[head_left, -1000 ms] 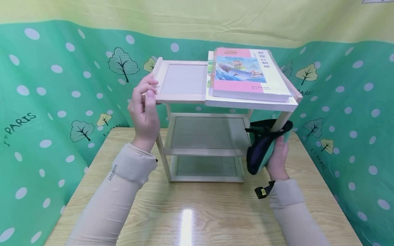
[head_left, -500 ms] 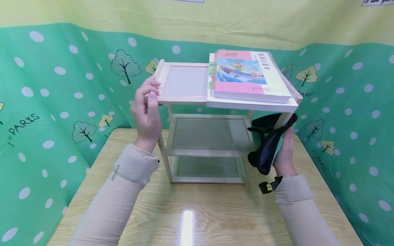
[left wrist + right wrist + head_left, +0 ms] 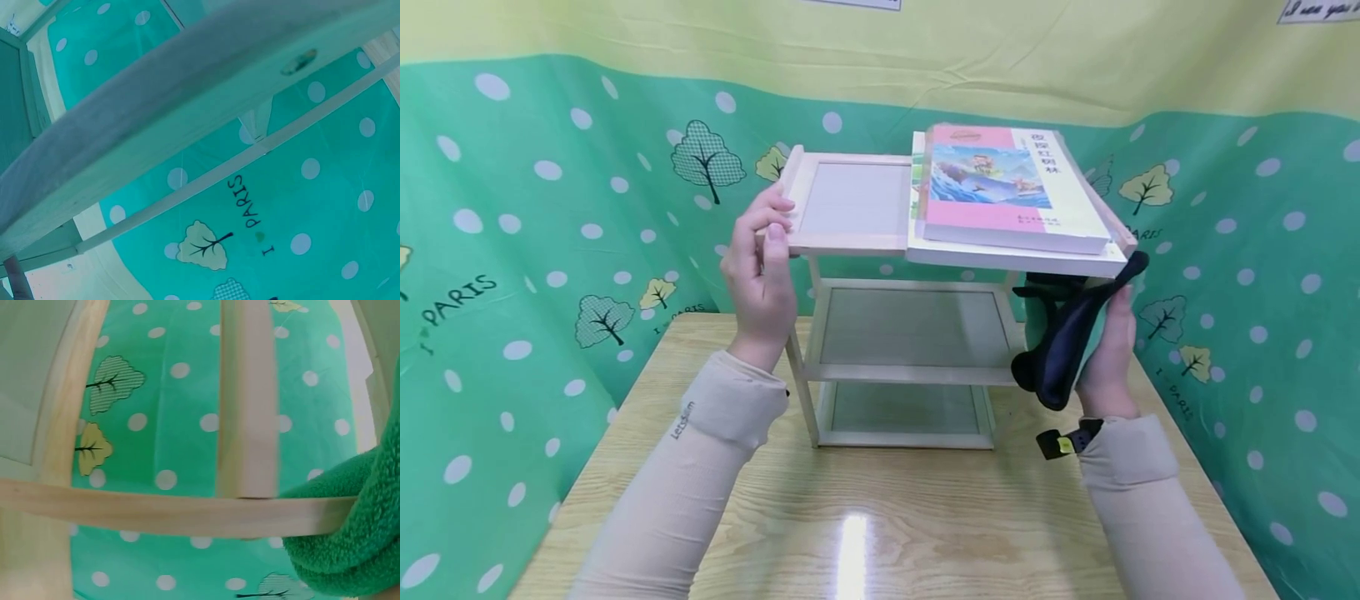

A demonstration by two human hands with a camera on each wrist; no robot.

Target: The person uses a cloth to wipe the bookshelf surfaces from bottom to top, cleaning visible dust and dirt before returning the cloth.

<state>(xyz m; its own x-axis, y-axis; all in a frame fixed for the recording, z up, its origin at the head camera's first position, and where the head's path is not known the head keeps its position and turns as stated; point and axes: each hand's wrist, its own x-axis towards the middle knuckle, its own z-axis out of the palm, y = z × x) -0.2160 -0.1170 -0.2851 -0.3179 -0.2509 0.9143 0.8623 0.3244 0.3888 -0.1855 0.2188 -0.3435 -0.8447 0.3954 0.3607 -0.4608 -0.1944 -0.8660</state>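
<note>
On the worktop (image 3: 760,517), pale wooden three-tier rack (image 3: 898,373), standing upright, both hands at its top tier. Left hand (image 3: 762,287) grips the left end, fingers over the rim, thumb at the front corner. Right hand (image 3: 1108,358) holds a cloth (image 3: 1070,337), black outside, green within, at the right front corner, just under the top tier; most fingers hidden behind the cloth, so exact grip can't be told. Right wrist view: the green side is fleecy and folded around the end of a wooden rail (image 3: 175,512); a blurred bar (image 3: 250,406) meets that rail. Left wrist view: a rack edge close up, with a small round fitting (image 3: 300,62) in it; hand itself not clear there.

Two books stacked on the right half of the top tier: upper book (image 3: 988,177), pink and white cover with a sea picture, on a wider white-edged lower book (image 3: 1015,257). Black strap (image 3: 1060,445) with a yellow patch at the right wrist, light sleeves on both arms. Green dotted curtain (image 3: 550,250) with tree prints behind, yellow above.
</note>
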